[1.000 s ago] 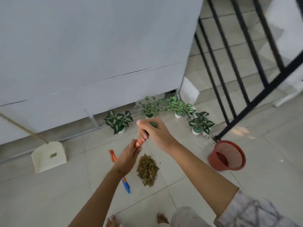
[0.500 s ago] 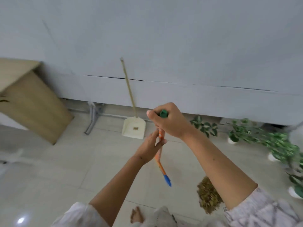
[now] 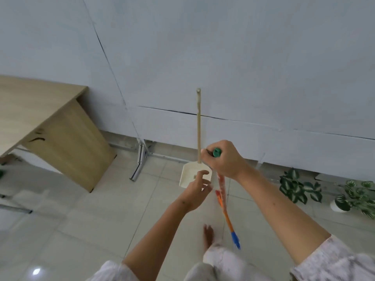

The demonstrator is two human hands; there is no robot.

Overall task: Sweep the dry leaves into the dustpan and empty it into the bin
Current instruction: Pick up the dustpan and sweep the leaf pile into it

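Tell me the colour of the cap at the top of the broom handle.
Green: the cap shows in the right hand, clearest in the head view.

floor (image 3: 85, 230): pale tiles | on it: dustpan (image 3: 187, 177), desk (image 3: 60, 142), potted plants (image 3: 300, 189)

One head-worn camera looks forward and down, close over both forearms, facing the wall (image 3: 223, 57).

The green-capped top of an orange broom handle (image 3: 222, 196) is gripped by the right hand (image 3: 224, 159). The left hand (image 3: 196, 191) is held open before a cream long-handled dustpan (image 3: 189, 176) propped against the wall (image 3: 223, 57).
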